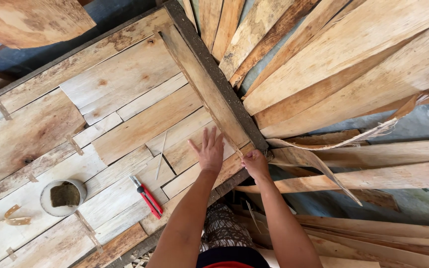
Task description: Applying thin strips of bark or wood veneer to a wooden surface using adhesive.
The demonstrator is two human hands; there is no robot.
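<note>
Setting: a woodworking spot seen from above, with loose veneer strips [353, 64] fanned out over a grey floor at the right.
Table: a broad table [6, 233] covered with flat veneer pieces laid edge to edge, bounded by a dark frame edge [224, 84] running diagonally.
Left hand: the left hand [209, 151] lies palm down with its fingers [207, 135] spread and released, pressing flat on a pale veneer sheet [184, 131] near the table's corner.
Right hand: the right hand [255, 164] sits just beside the left, at the corner of the frame, with its fingers curled in a pinch on the end of a thin veneer strip [234, 134] that lies along the frame edge.
Red cutter: a red utility knife [147, 197] lies on the table to the left of the left forearm, apart from both hands.
Cup: a round white cup [63, 197] with dark brown contents stands further left on the table.
Tape bits: small brown tape pieces [12, 214] lie near the cup, and short brown strips bridge some veneer seams.
Thin sliver: a narrow pale sliver [161, 155] rests on the sheets just left of the left hand.
</note>
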